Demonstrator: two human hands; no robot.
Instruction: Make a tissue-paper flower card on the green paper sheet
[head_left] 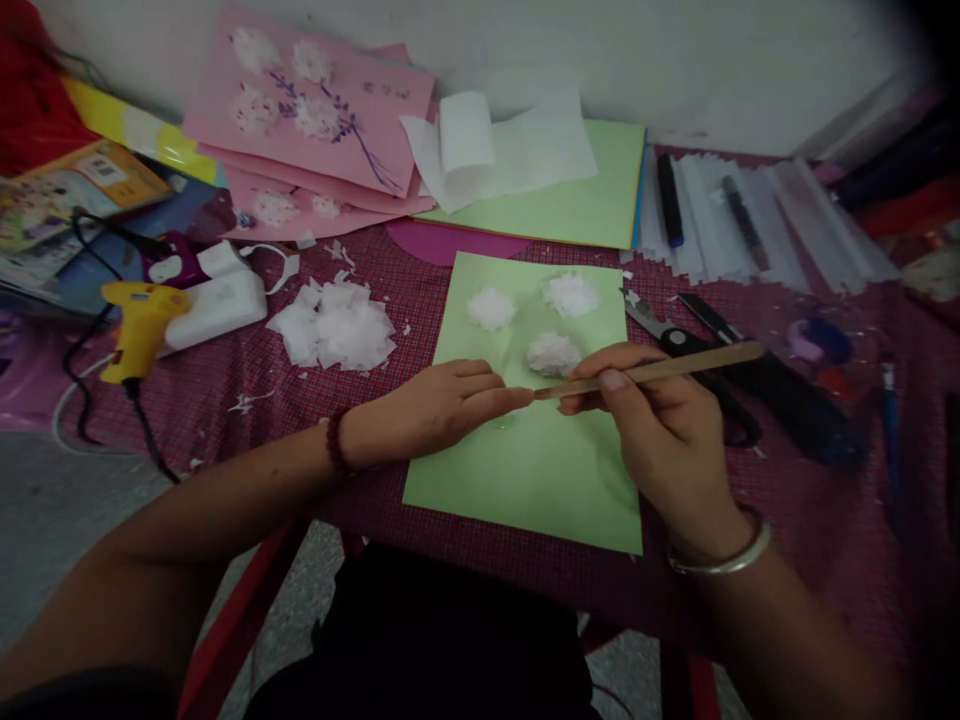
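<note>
A light green sheet of paper [517, 480] lies in front of me with three fluffy white paper puffs on it: one at the upper left [491, 309], one at the upper right [570, 294] and one lower in the middle [553, 354]. My right hand [667, 430] grips a thin wooden stick [697, 361], slanted with its narrow end to the left. That narrow end meets the fingertip of my left hand [442, 405], whose fingers stretch out over the sheet. Left of the sheet is a heap of white tissue paper squares [334, 325].
A yellow glue gun [142, 325] rests by a white power strip [217, 310] with cords. Pink cards [330, 120] with paper flowers and a white tissue roll [466, 145] lie at the back. Scissors [675, 340], markers [669, 200] and a paintbrush [890, 420] lie right.
</note>
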